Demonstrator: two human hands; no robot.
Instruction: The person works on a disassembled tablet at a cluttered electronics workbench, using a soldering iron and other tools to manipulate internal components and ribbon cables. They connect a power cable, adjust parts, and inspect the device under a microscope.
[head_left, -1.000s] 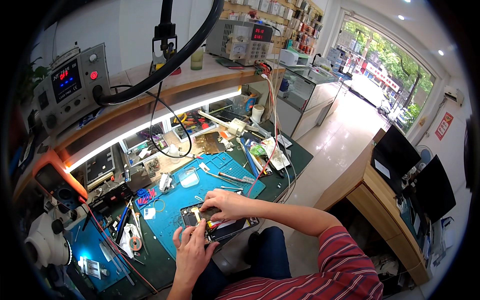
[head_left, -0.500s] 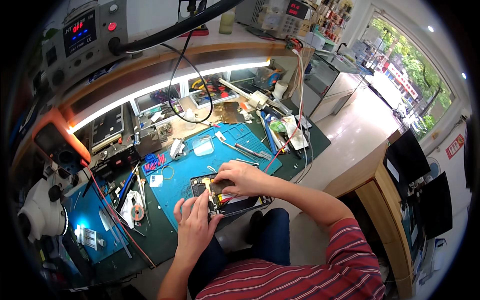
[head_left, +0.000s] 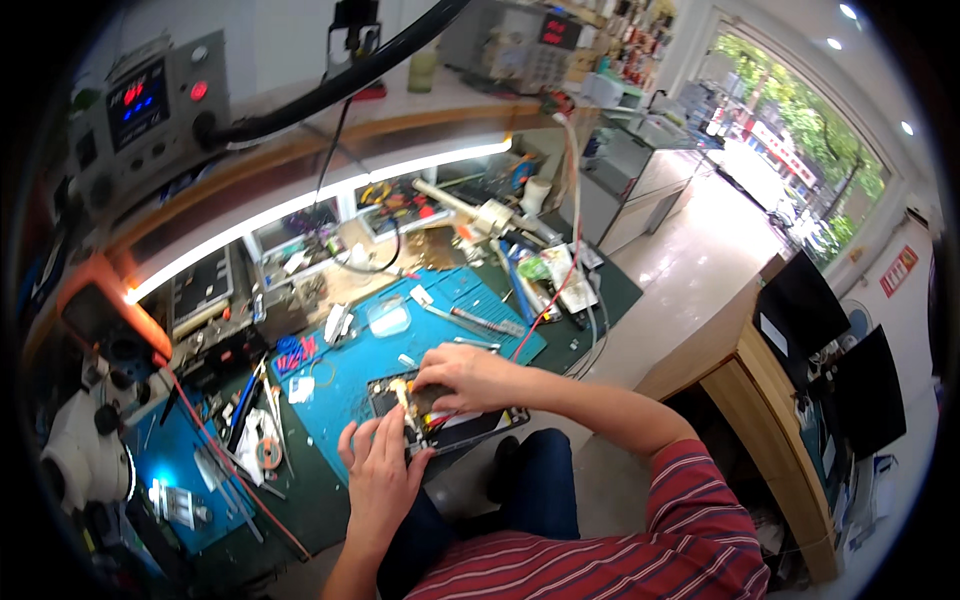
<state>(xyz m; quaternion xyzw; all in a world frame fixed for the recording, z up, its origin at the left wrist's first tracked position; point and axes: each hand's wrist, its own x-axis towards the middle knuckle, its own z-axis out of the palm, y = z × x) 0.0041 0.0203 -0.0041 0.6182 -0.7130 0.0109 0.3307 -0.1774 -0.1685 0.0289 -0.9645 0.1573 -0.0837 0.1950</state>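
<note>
In the head view: touching the left part of an opened device [head_left: 478,428], directly beneath both hands, with the left hand [head_left: 383,468]; curling the right hand [head_left: 462,377] over its middle. Cannot tell if grasping or merely pressing with either. Beyond the grip: blue mat [head_left: 348,372], clear box [head_left: 388,318]. Well leftward: spool [head_left: 267,454].

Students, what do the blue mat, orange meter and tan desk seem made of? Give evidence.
Blue mat: probably matte rubber or silicone; flat, dull surface.
Orange meter: likely smooth plastic; evenly coloured casing.
Tan desk: perhaps satin wood or laminate; wood-toned panels.
</note>
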